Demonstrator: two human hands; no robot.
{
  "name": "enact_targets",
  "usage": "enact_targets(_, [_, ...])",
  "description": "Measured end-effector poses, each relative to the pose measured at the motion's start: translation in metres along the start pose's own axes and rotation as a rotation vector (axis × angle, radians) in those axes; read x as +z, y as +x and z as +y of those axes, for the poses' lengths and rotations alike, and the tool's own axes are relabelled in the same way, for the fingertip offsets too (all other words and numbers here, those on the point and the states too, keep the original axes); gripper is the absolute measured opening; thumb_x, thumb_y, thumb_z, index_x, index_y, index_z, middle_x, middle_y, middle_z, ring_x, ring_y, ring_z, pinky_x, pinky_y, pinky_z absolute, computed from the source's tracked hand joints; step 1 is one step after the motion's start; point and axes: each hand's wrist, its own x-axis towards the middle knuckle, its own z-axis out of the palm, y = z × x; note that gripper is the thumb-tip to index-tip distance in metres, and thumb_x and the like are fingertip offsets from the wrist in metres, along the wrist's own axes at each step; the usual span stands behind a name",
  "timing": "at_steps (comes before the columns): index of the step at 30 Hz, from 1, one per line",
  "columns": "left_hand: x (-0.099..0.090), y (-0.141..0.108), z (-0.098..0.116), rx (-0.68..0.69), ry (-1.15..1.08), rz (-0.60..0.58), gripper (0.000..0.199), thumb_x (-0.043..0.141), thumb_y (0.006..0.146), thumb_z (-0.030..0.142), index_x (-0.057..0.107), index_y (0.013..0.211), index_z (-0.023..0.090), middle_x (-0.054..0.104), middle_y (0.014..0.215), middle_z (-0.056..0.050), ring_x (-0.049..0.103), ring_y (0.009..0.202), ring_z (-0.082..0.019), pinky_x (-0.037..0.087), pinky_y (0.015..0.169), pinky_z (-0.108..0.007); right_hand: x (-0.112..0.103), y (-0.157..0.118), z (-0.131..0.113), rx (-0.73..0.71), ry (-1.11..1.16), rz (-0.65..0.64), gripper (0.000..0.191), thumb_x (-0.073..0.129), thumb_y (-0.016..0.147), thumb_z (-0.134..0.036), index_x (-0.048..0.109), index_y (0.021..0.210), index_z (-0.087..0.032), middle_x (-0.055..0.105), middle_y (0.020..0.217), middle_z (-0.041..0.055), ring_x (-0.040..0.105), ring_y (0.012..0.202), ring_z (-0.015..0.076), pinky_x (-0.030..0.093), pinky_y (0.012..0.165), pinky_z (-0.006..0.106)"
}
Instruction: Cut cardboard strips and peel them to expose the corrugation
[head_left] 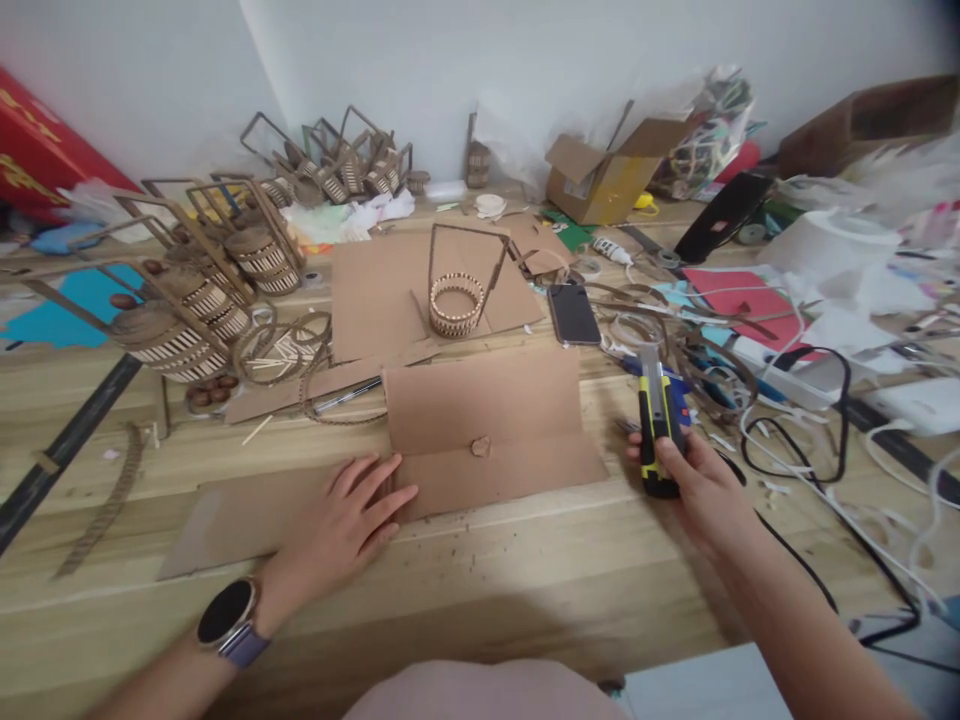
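While the left hand (356, 510) lies palm down with its fingers spread, touching the left edge of a creased cardboard sheet (487, 400), the right hand (694, 475) grasps a black-and-yellow utility knife (655, 425) just beside the sheet's right side. A small brown scrap (481, 447) lies on the sheet's crease, and a cardboard strip (225, 520) extends left from beneath the left hand. To the right, cables (844, 440) tangle over the table, and a blue tool (679, 395) is partly hidden behind the knife. Beyond the sheet's left edge lies a pen (349, 396); farther left, a small dish (212, 396) holds glossy brown balls, and pale sticks (281, 350) lie within coiled strips (241, 350). Past the sheet, an open round basket (456, 323) with a tall angular handle stands upright on flat cardboard (382, 290), a phone (574, 314) to its right; its inside shows only a brown base. Lidded baskets (169, 340) crowd the left, their handles crossing in front of one another. Farther back stands a cardboard box (604, 185) with raised flaps, its contents hidden, near a clear bag (705, 150) of coloured pieces; more baskets (345, 175) are heaped by the wall.
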Motion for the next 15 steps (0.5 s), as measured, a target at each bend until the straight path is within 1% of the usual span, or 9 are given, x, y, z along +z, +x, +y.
enact_targets(2, [0.000, -0.001, -0.001, 0.009, 0.015, -0.004, 0.037, 0.045, 0.102, 0.034, 0.059, 0.137, 0.031, 0.048, 0.149, -0.009, 0.042, 0.129, -0.032, 0.045, 0.103, -0.053, -0.001, -0.006, -0.006, 0.052, 0.059, -0.024, 0.053, 0.063, 0.075, -0.073, 0.054, 0.099, -0.027, 0.066, 0.088, 0.0029, 0.059, 0.065, 0.0161, 0.052, 0.053, 0.030])
enact_targets(5, [0.001, -0.001, -0.002, 0.024, 0.027, 0.022, 0.038, 0.045, 0.102, 0.034, 0.060, 0.136, 0.030, 0.049, 0.148, -0.010, 0.043, 0.129, -0.032, 0.044, 0.103, -0.053, -0.002, -0.026, -0.014, 0.122, 0.104, -0.053, 0.050, 0.066, 0.074, -0.072, 0.055, 0.089, -0.024, 0.058, 0.069, -0.0009, 0.049, 0.051, 0.0121, 0.041, 0.040, 0.025])
enact_targets(7, [0.002, -0.001, -0.002, 0.029, 0.028, 0.041, 0.037, 0.044, 0.102, 0.034, 0.061, 0.136, 0.030, 0.050, 0.148, -0.010, 0.044, 0.128, -0.032, 0.044, 0.103, -0.051, -0.002, -0.040, -0.018, 0.157, 0.123, -0.056, 0.049, 0.066, 0.076, -0.071, 0.055, 0.084, -0.023, 0.052, 0.060, -0.0034, 0.043, 0.046, 0.0100, 0.037, 0.038, 0.022])
enact_targets(10, [0.002, 0.000, -0.002, 0.035, 0.032, 0.047, 0.037, 0.045, 0.102, 0.034, 0.061, 0.135, 0.030, 0.050, 0.148, -0.009, 0.045, 0.128, -0.031, 0.045, 0.102, -0.051, -0.001, -0.054, -0.019, 0.250, 0.193, -0.039, 0.051, 0.069, 0.073, -0.072, 0.054, 0.080, -0.023, 0.047, 0.055, -0.0049, 0.038, 0.043, 0.0089, 0.031, 0.035, 0.021])
enact_targets(12, [0.002, 0.000, -0.002, 0.034, 0.032, 0.047, 0.037, 0.045, 0.102, 0.035, 0.061, 0.135, 0.031, 0.051, 0.148, -0.009, 0.045, 0.128, -0.031, 0.045, 0.103, -0.051, -0.001, -0.058, -0.018, 0.322, 0.228, -0.022, 0.054, 0.071, 0.069, -0.074, 0.053, 0.076, -0.023, 0.047, 0.053, -0.0052, 0.035, 0.039, 0.0081, 0.029, 0.034, 0.022])
enact_targets(15, [0.003, -0.001, -0.003, 0.032, 0.034, 0.051, 0.037, 0.046, 0.101, 0.035, 0.061, 0.135, 0.031, 0.051, 0.148, -0.008, 0.045, 0.128, -0.031, 0.044, 0.103, -0.050, -0.006, -0.058, -0.016, 0.388, 0.224, -0.006, 0.060, 0.070, 0.063, -0.080, 0.049, 0.070, -0.023, 0.049, 0.051, -0.0048, 0.033, 0.036, 0.0065, 0.026, 0.033, 0.022])
